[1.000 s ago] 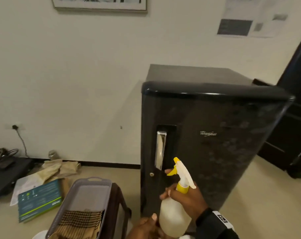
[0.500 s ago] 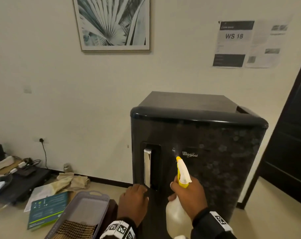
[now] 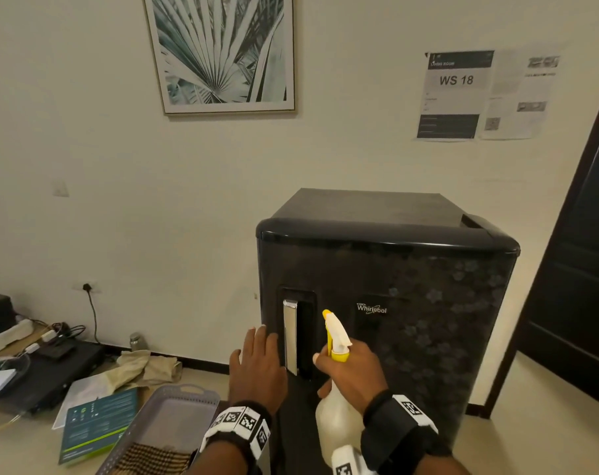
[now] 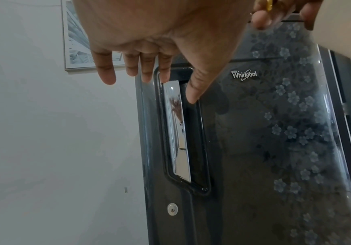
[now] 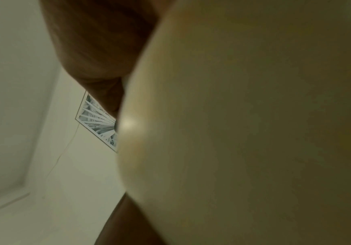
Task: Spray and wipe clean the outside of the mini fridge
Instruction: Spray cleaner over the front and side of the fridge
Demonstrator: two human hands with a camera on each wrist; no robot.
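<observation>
A black mini fridge point(image 3: 411, 303) with a faint flower pattern stands against the wall, its chrome door handle point(image 3: 290, 335) on the left. My right hand point(image 3: 351, 370) grips the neck of a white spray bottle point(image 3: 335, 430) with a yellow nozzle, pointed at the fridge door. The bottle point(image 5: 243, 132) fills the right wrist view. My left hand point(image 3: 258, 363) is held flat with straight fingers near the door's left edge, beside the handle point(image 4: 177, 132). Whether it touches the fridge point(image 4: 275, 149) I cannot tell. A checked cloth point(image 3: 154, 457) lies in a grey basket point(image 3: 174, 406) at lower left.
On the floor at left lie a green box point(image 3: 96, 423), beige rags point(image 3: 144, 366), papers and a black device with cables point(image 3: 48, 365). A dark door point(image 3: 579, 269) stands right of the fridge. A framed picture point(image 3: 222, 49) hangs on the wall.
The view has tilted up. My left hand rose from under the bottle to the door's left edge by the handle. The bottle lifted and turned its nozzle toward the door.
</observation>
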